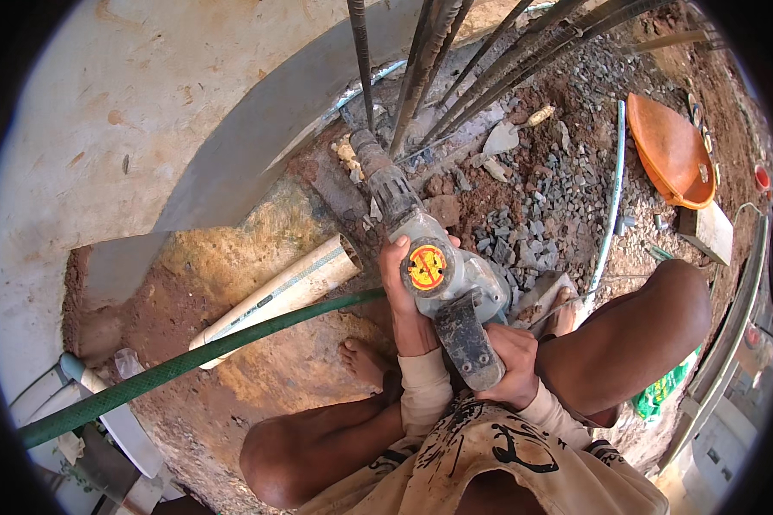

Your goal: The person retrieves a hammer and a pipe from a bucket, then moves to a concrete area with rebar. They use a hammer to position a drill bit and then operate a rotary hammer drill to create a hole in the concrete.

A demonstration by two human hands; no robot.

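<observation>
A grey demolition hammer (481, 287) with a round yellow and red sticker lies slantwise in front of me. Its dark, dusty nose (392, 184) points away toward the foot of the steel rebars (423, 81); whether a bit touches the ground there is hidden. My left hand (401, 283) grips the side of the tool's body, with part of the fingers out of sight behind it. At the rear, my right hand (514, 365) is wrapped around the handle, beside its black curved part (470, 342). Both my bare feet rest on the ground on either side of the tool.
A cream pipe (275, 296) and a green hose (206, 350) lie left. Gravel (537, 206) spreads right of the rebars, bordered by a thin pale pipe (614, 189). Beyond are an orange basin (661, 154) and a block (707, 232). A wall (146, 112) rises at upper left.
</observation>
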